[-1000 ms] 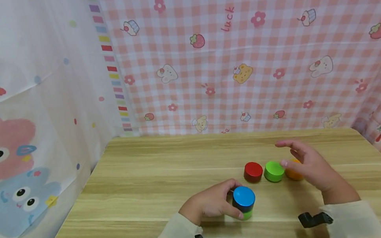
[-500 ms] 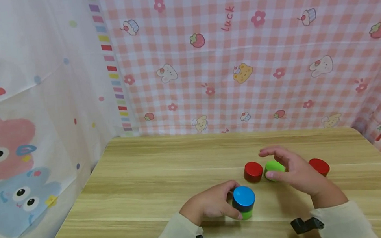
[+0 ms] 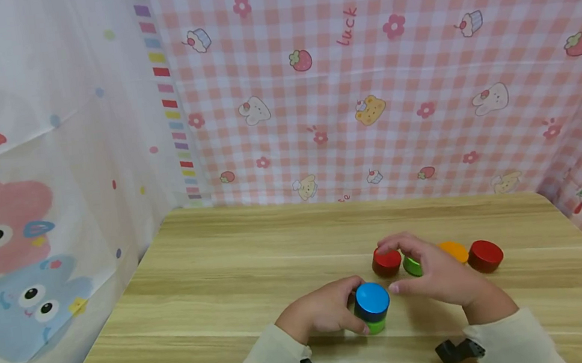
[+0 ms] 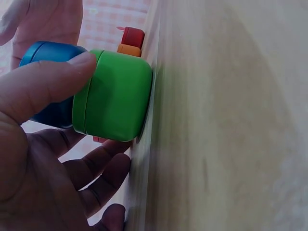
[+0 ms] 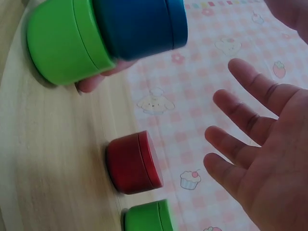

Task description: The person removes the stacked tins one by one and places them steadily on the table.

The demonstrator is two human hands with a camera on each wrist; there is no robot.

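A small round blue tin (image 3: pixel 372 298) sits on top of a green tin (image 3: pixel 377 326), the two stacked upright on the wooden table. My left hand (image 3: pixel 324 310) grips this stack from the left; in the left wrist view its thumb (image 4: pixel 57 79) lies across the blue tin with the tip at the green tin's lid. My right hand (image 3: pixel 441 278) is just to the right of the stack, thumb and fingers spread and holding nothing. In the right wrist view its fingers (image 5: pixel 250 110) stand apart from the blue tin (image 5: pixel 144 29).
Behind the stack is a row of tins: red (image 3: pixel 386 262), green (image 3: pixel 413 266), orange (image 3: pixel 453 251) and another red (image 3: pixel 485 255). My right hand partly covers the middle ones. The wooden table (image 3: pixel 214 263) ends at a pink checked cloth (image 3: pixel 333 79) at the back.
My right hand has moved left and slightly nearer, from over the orange tin to beside the stack, uncovering the right red tin. My left hand keeps its grip on the stack.
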